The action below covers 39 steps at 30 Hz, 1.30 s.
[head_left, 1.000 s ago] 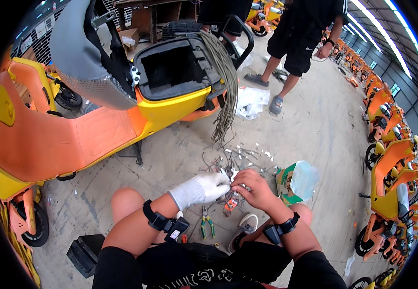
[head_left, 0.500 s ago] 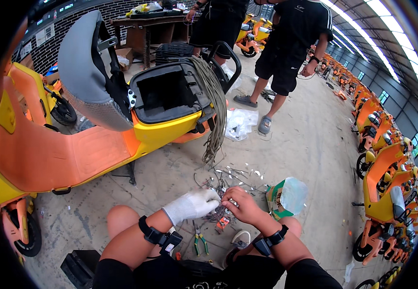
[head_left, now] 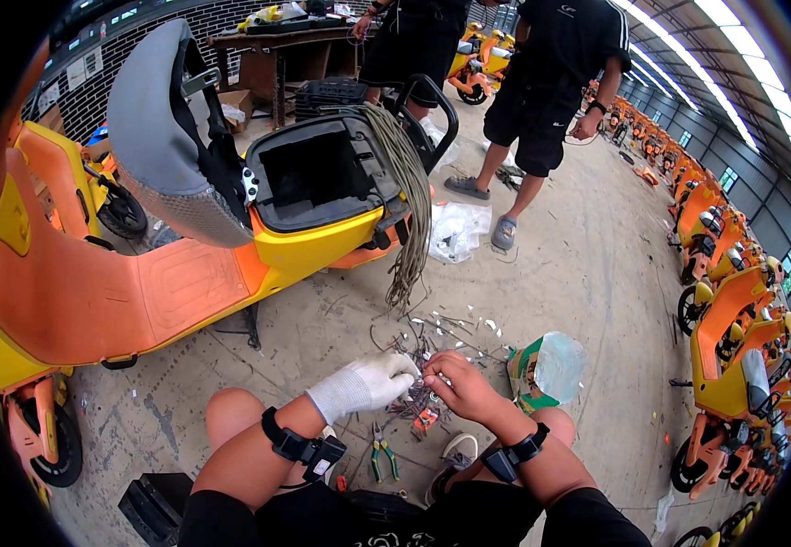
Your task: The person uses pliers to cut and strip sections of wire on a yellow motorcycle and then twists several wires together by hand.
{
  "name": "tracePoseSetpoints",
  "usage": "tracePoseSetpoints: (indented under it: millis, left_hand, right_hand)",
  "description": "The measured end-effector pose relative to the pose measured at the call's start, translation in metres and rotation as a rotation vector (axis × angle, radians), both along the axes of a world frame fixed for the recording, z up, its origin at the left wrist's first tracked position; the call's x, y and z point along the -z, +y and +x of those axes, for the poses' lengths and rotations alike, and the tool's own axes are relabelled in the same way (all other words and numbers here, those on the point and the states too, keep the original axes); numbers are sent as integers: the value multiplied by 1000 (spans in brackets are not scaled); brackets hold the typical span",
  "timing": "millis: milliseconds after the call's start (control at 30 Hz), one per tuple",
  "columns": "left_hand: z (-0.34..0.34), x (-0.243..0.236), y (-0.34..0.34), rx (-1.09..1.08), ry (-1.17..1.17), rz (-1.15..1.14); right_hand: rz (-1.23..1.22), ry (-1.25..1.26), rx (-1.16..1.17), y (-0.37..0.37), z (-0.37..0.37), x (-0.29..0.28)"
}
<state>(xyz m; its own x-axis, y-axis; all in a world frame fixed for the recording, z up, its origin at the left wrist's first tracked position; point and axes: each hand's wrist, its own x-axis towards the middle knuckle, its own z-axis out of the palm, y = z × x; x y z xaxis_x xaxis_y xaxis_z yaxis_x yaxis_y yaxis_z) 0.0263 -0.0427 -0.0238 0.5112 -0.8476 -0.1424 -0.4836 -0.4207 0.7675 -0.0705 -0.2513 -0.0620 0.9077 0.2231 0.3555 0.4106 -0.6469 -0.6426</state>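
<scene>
1. Your left hand (head_left: 372,383), in a whitish glove, comes in over the loose wires (head_left: 423,401) with its fingers bent inward and its fingertips drawn together.
2. Your bare right hand (head_left: 459,383) faces it from the other side, thumb and fingers bent toward the glove. The two sets of fingertips meet or nearly meet; you cannot tell which from this view.
3. Whatever sits between those fingertips is too small and too covered to make out, so it cannot be told whether either hand is grasping something or merely closed.
4. The wires lie on the floor (head_left: 614,365) in a tangled heap, beneath and around your fingertips. Some spread beyond your hands, and some show in the gap between them and toward you.
5. A small orange piece (head_left: 425,419) lies at the near edge of the heap, just below your right hand.
6. The pliers (head_left: 380,456), with green-and-yellow handles, rest on the floor nearer to you than the heap, apart from both hands.
7. White scraps (head_left: 490,325) dot the floor past your right hand. A green container (head_left: 525,374) with clear plastic at its top stands to that hand's right.
8. Beyond your left hand stands a yellow-and-orange scooter (head_left: 195,273), with a bundle of cords (head_left: 406,201) hanging from its rear.
</scene>
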Motion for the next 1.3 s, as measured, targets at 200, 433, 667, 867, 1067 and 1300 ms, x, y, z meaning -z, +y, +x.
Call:
tracePoseSetpoints:
  millis: [200,433,667,867,1067,1300]
  left_hand:
    - [1,11,-3,9,-51,-7]
    - [-3,23,-8,-27,-62,36]
    - [-5,1,-9,-73,125,54]
    - [2,14,-10,-19,116,-23]
    - [-4,11,-14,68,-148,-111]
    - [-9,16,-23,196,-59,-182]
  right_hand:
    - [-6,-4,-6,-3,-2,0]
    - [-22,-10,-44,-4,3,6]
    - [-56,-27,-24,0,3,2]
    - [-106,-65,8,9,0,-21]
    - [-215,-84,29,8,-15,-32]
    - [-401,-90,98,17,-40,-49]
